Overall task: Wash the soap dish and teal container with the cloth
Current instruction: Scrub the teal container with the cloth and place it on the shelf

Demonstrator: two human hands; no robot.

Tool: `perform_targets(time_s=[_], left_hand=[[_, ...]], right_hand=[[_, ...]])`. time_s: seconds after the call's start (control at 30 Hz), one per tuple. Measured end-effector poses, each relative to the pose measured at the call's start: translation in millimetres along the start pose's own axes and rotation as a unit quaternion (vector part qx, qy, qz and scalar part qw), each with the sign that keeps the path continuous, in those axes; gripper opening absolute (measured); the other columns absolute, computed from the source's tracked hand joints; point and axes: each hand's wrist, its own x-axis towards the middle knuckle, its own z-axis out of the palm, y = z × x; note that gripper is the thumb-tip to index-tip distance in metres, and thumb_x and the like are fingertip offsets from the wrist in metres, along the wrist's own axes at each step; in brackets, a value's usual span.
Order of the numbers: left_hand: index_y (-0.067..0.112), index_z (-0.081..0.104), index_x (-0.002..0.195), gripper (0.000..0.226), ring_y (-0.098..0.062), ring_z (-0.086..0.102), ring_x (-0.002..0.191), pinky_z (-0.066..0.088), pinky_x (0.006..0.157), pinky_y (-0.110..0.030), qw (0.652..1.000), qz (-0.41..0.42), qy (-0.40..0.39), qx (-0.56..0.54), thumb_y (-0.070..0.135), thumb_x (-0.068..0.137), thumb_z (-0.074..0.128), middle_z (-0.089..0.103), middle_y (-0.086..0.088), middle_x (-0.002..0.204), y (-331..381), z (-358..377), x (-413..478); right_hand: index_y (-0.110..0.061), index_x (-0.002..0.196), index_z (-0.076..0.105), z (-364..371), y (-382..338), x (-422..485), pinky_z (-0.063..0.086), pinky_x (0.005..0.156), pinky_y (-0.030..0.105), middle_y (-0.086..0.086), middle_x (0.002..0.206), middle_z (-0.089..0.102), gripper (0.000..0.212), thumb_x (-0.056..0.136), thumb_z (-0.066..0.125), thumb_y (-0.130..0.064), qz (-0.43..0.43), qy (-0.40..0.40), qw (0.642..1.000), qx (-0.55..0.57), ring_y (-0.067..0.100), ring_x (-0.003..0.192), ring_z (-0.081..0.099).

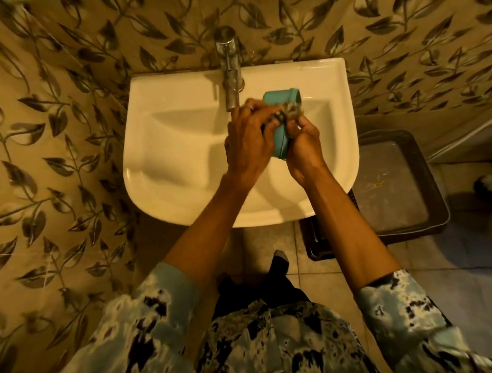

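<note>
so the left hand (246, 143) was curled around the near end of the teal container (281, 121), fingers wrapped over the top side of it, knuckles sitting right under the metal tap (229, 75). looked like the holding hand to me, not the scrubbing one.

the container itself was up in the air over the white basin (182, 149), between both hands and touching both. its long axis ran from the person's wrists away toward the back wall, tilted a little to the right, with the far end poking out past the fingers. couldn't tell which end was the open one.

a bit of greyish cloth (289, 112) was draped across the middle of it, and the right hand (302, 144) was pinching that cloth against the container's right side, thumb and fingertips closed on it. both hands were about equally near, honestly.

couldn't pick out a soap dish anywhere. off to the right, a dark tray (422, 163) sat beside the basin.

my guess is the next rub goes along that axis, toward the far end.
</note>
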Motion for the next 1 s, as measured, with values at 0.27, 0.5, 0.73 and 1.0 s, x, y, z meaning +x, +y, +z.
perform_targets(time_s=[0.27,0.5,0.73,1.0], left_hand=[[0.014,0.067,0.115,0.028,-0.031,0.053,0.102,0.052,0.083,-0.043,0.999,0.001,0.037,-0.032,0.012,0.088,0.06,0.06,-0.014,0.109,8.3,3.1,-48.4],[0.016,0.069,0.111,0.025,-0.019,0.055,0.11,0.042,0.101,-0.033,0.997,-0.045,-0.056,0.005,0.017,0.089,0.057,0.064,-0.006,0.115,22.2,-14.8,48.2],[0.017,0.068,0.114,0.026,-0.026,0.052,0.102,0.048,0.083,-0.045,0.999,0.023,-0.022,-0.018,0.013,0.09,0.058,0.061,-0.01,0.109,18.6,4.7,-53.2],[0.005,0.069,0.11,0.026,-0.034,0.055,0.105,0.055,0.088,-0.04,0.986,0.002,0.112,-0.122,0.006,0.085,0.065,0.055,-0.018,0.111,22.7,6.6,-65.5]], right_hand=[[-0.011,0.125,0.053,-6.6,-17.8,-11.0,0.057,0.08,0.034,0.008,0.108,0.066,0.032,0.103,0.031,-0.016,0.012,-0.003,0.999,0.036,0.02,0.095,0.066],[-0.017,0.11,0.063,2.7,4.7,-33.3,0.054,0.08,0.04,0.006,0.099,0.066,0.028,0.102,0.036,-0.018,0.048,0.009,0.998,0.029,0.023,0.089,0.065],[-0.011,0.121,0.053,-17.7,-21.4,-14.8,0.057,0.072,0.034,0.01,0.099,0.065,0.027,0.101,0.035,-0.018,0.093,0.051,0.969,0.221,0.022,0.083,0.064],[-0.012,0.113,0.056,-0.2,-46.0,-14.7,0.056,0.081,0.042,0.013,0.111,0.064,0.026,0.102,0.033,-0.017,0.054,0.041,0.984,0.163,0.027,0.094,0.065]])
